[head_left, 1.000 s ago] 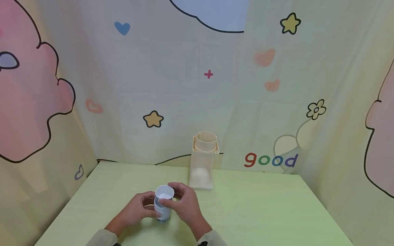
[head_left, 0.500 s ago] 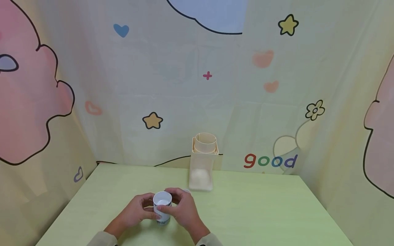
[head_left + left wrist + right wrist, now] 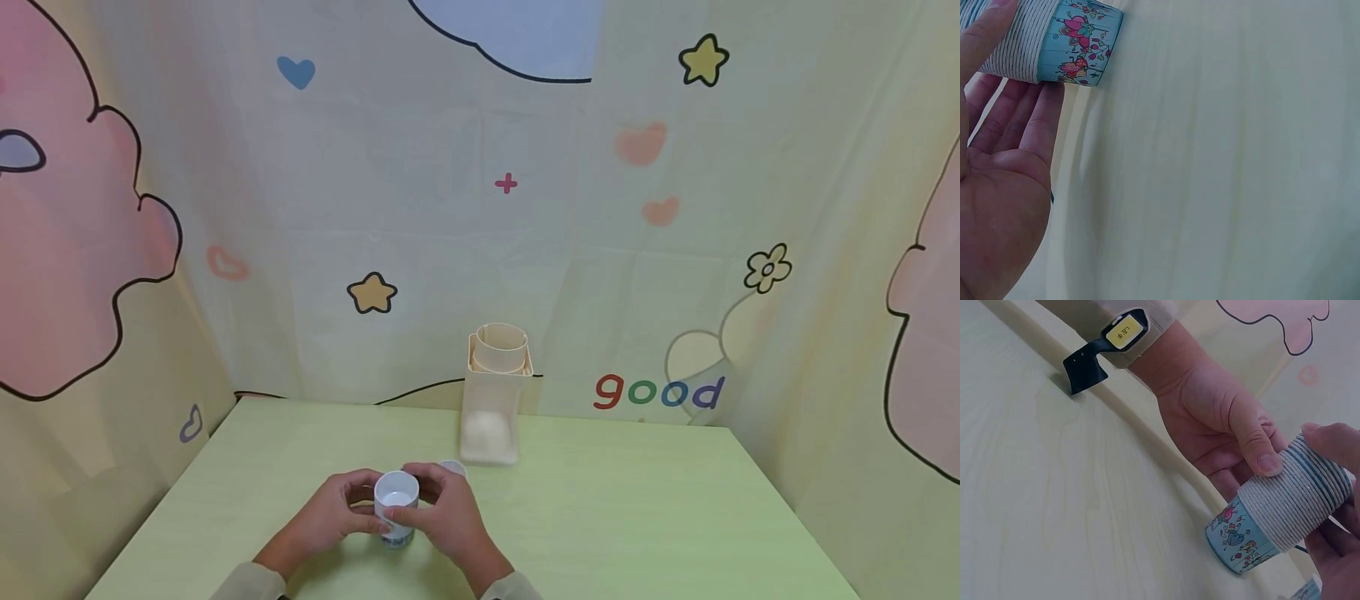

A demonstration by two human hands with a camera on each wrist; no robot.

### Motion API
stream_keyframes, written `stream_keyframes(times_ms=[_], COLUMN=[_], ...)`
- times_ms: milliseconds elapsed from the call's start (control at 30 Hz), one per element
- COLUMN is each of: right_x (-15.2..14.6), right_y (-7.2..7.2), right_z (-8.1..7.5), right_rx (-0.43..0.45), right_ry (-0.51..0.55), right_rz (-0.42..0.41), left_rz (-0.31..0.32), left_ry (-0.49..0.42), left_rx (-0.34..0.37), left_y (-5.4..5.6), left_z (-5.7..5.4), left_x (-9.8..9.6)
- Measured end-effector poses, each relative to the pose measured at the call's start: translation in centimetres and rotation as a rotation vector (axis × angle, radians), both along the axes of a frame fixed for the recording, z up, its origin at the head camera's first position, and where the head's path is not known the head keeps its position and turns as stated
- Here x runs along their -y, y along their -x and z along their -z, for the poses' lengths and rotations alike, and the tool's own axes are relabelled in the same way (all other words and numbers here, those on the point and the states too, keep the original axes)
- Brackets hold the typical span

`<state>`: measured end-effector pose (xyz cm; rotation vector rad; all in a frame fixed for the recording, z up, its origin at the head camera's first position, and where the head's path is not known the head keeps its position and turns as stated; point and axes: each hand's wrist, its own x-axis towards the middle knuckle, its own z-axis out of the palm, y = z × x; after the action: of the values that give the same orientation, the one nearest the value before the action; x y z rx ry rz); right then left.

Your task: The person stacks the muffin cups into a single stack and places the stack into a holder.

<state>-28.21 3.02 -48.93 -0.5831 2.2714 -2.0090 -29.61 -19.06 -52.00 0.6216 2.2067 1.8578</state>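
A stack of paper cups (image 3: 397,500) stands between my two hands, its white open mouth facing up. In the right wrist view the paper cup stack (image 3: 1294,494) shows many nested rims above a blue floral base. My left hand (image 3: 333,515) grips it from the left, with thumb in front and fingers behind. From the right, my right hand (image 3: 450,510) holds the upper part, its thumb across the front near the rim. Behind the right hand sits another paper cup (image 3: 453,468), mostly hidden; a corner of that floral cup (image 3: 1310,590) shows in the right wrist view.
A beige cup dispenser (image 3: 491,408) with a round tube on top stands at the table's back, by the printed curtain (image 3: 450,208). The pale green table (image 3: 637,500) extends right. Curtains also close off both sides.
A second ago an upper cup section stuck up above the stack's lower rim; now it sits down into it. The cup behind my right hand has come into sight.
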Motion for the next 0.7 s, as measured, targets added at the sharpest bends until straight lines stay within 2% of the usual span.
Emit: stream_keyframes(times_ms=[467, 700], right_x=[-1.3, -2.2], right_y=[-0.1, 0.0], right_z=[0.7, 1.1], right_rx=[-0.011, -0.008], right_ry=[0.039, 0.098], right_rz=[-0.023, 0.05], left_rz=[-0.001, -0.005], left_ry=[-0.007, -0.008], left_rx=[0.009, 0.012], left_y=[0.0, 0.0], left_z=[0.0, 0.0], left_x=[-0.1, 0.0])
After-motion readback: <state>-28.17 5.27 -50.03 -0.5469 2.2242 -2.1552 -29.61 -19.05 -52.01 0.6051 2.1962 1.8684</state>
